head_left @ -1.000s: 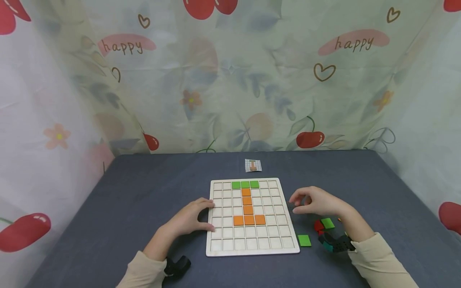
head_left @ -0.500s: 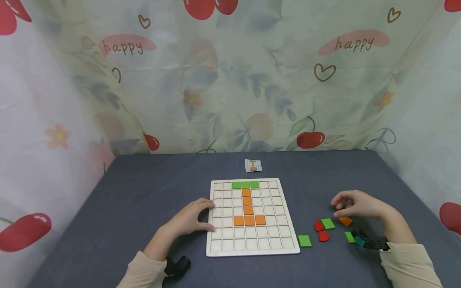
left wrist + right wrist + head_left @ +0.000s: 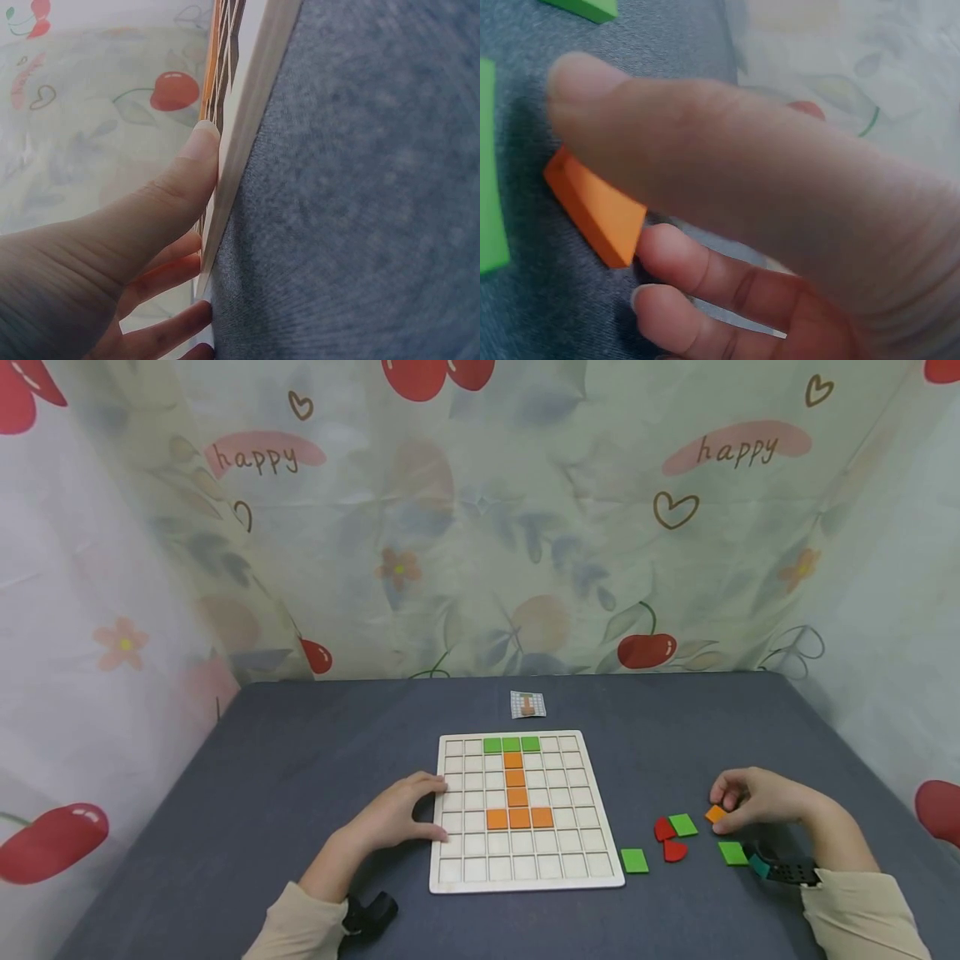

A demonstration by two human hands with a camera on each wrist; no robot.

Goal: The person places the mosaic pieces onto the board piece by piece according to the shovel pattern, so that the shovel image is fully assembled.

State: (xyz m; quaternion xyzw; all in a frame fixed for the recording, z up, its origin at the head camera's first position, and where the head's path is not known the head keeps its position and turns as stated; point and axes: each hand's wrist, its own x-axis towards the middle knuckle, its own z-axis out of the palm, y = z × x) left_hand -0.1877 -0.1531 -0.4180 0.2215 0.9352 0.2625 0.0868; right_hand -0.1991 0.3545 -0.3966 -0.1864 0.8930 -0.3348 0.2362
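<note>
My left hand (image 3: 401, 812) touches the left edge of the white grid board (image 3: 459, 887) with its thumb and fingertips, fingers fairly straight and spread. In the left wrist view the thumb (image 3: 199, 146) lies against the board's rim (image 3: 244, 112). Green tiles (image 3: 511, 745) form a row at the board's top, above a column of orange tiles (image 3: 516, 797) with a short orange row at its foot. To the right of the board, my right hand (image 3: 768, 797) pinches an orange tile (image 3: 716, 814) between thumb and fingers; the right wrist view shows this tile (image 3: 604, 214) partly behind the thumb.
Loose green tiles (image 3: 633, 861) and rounded red pieces (image 3: 675, 852) lie between the board and my right hand. Another green tile (image 3: 732, 854) is beside the right wrist strap. A small printed card (image 3: 527, 705) lies behind the board on the dark cloth.
My right hand has moved right, away from the board's side to the orange tile, and now pinches it. The left hand and the board have stayed in place.
</note>
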